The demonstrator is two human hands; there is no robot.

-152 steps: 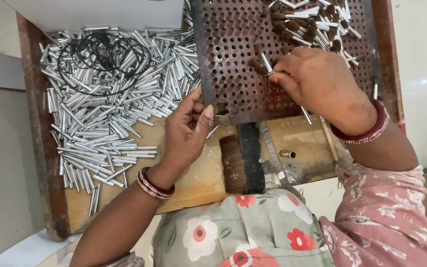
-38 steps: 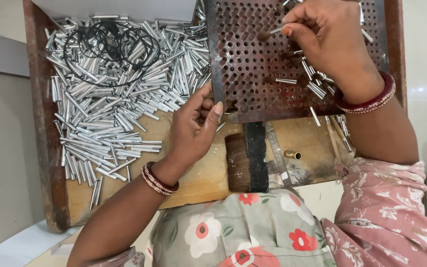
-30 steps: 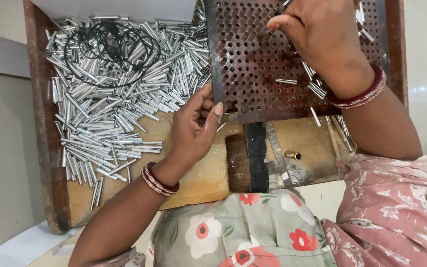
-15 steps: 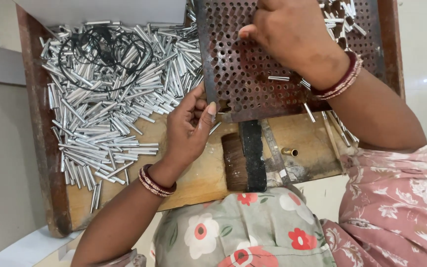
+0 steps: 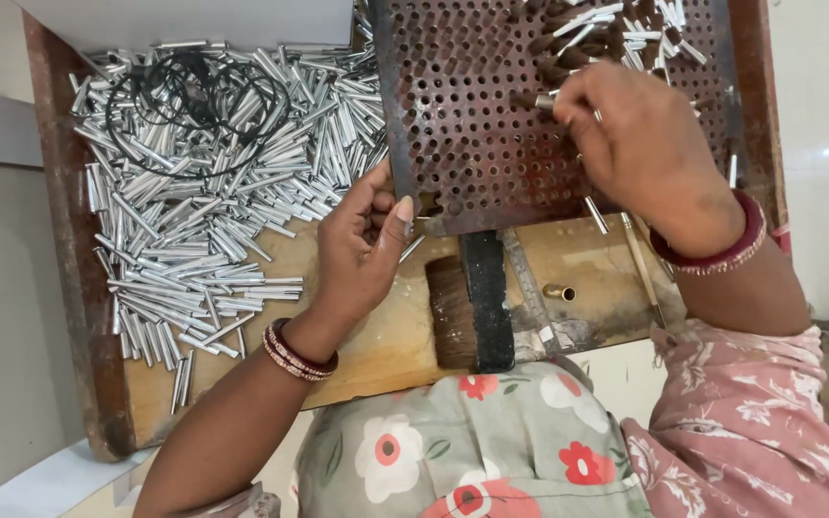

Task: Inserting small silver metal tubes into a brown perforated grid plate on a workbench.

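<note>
A rusty perforated metal plate point(image 5: 472, 105) lies tilted over a wooden tray point(image 5: 386, 345). My left hand point(image 5: 362, 249) grips the plate's lower left corner. My right hand point(image 5: 640, 144) rests on the plate's right side and pinches a small silver metal tube point(image 5: 544, 99) at a hole. More loose tubes point(image 5: 616, 24) lie on the plate's upper right, several standing in holes.
A big heap of silver tubes point(image 5: 203, 192) covers the tray's left half, with a coil of black wire point(image 5: 194, 96) on top. A dark brush point(image 5: 467, 307) lies below the plate. A white wall is at right.
My right hand moved down from the plate's top edge to its right middle, now pinching a tube at a hole. My left hand kept its hold on the plate corner.
</note>
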